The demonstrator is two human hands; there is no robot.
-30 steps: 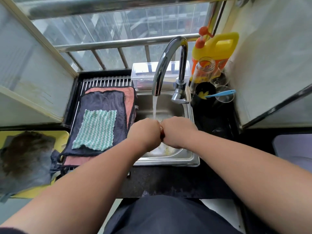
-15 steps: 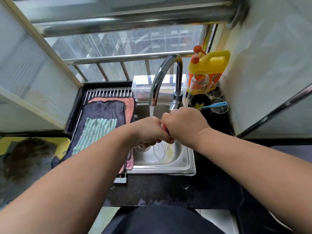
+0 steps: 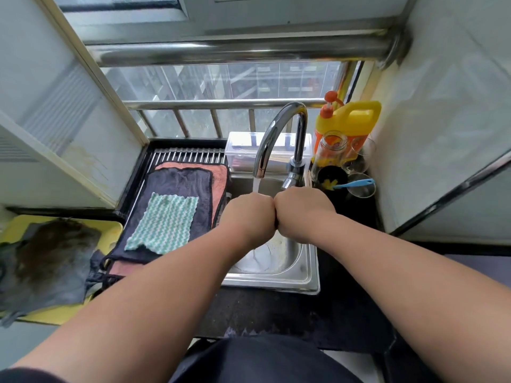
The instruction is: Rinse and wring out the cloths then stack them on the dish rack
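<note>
My left hand (image 3: 250, 217) and my right hand (image 3: 302, 214) are clenched knuckle to knuckle over the steel sink (image 3: 276, 283). Both grip a red cloth (image 3: 275, 225), which shows only as a thin sliver between the fists. Water (image 3: 255, 186) runs from the curved faucet (image 3: 276, 134) onto my left hand. On the dish rack (image 3: 188, 156) to the left lie three flat cloths in a stack: a pink cloth (image 3: 218, 172) at the bottom, a dark cloth (image 3: 179, 183) over it, and a green-and-white cloth (image 3: 163, 219) on top.
A grey, stained cloth (image 3: 47, 261) lies on a yellow tray (image 3: 63, 310) at the far left. Behind the sink stands a clear box (image 3: 243, 145). A yellow detergent jug (image 3: 351, 120), a glass jar (image 3: 331, 147), glasses and a blue-handled brush (image 3: 354, 184) crowd the right corner.
Half a second ago my right fist was raised above the left one. Both fists are now level again, still pressed together under the running water. The camera has tilted.
</note>
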